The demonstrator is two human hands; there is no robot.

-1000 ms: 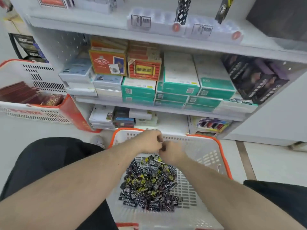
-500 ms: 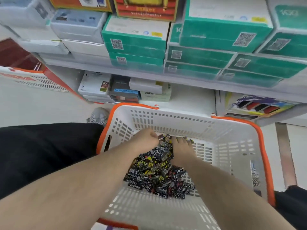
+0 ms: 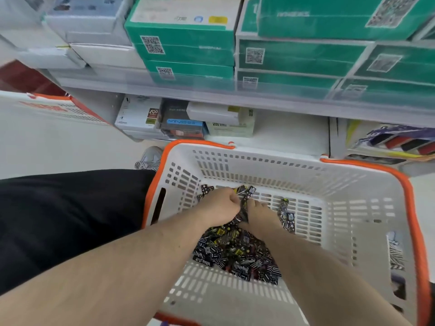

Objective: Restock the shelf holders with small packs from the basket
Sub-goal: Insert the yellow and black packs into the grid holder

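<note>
A white basket with an orange rim (image 3: 313, 177) sits on the floor in front of me. A pile of small black patterned packs (image 3: 233, 250) lies on its bottom. Both hands are down in the far end of the pile. My left hand (image 3: 217, 205) is curled in a fist around a bunch of packs, with a few sticking out past the knuckles (image 3: 246, 192). My right hand (image 3: 259, 214) is pushed into the packs beside it, fingers hidden, so its hold is unclear. The shelf holders are out of view.
Shelving stands right behind the basket: green boxes (image 3: 188, 43) and white boxes (image 3: 94, 27) on the upper shelf, mixed cartons (image 3: 181, 121) on the bottom shelf. A second red-rimmed basket (image 3: 58, 107) sits at the left. My black-clad knee (image 3: 70, 212) borders the basket's left side.
My head has tipped down and closer, so the top shelf left view. Both hands went from above the basket down into the pile, and the left hand has closed round some packs.
</note>
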